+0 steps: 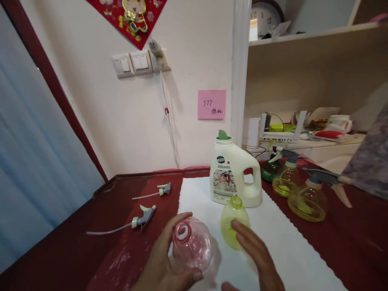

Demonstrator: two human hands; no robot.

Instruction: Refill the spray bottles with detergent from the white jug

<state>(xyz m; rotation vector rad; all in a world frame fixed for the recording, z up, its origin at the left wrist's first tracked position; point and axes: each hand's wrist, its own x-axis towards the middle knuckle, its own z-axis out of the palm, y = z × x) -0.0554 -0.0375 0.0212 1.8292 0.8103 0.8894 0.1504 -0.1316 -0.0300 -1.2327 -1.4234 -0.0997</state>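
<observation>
Our pink see-through bottle is at the white sheet's near left side, and our left hand pinches it between thumb and fingers. Our right hand has its fingers a bit spread at the yellow-green bottle; we can't tell if they touch. Behind stands the big SilkGarden jug. Two spray tops lie left.

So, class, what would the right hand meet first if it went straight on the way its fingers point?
Probably the yellow bottle: the right hand overlaps it in this view, though whether they touch is unclear.
</observation>
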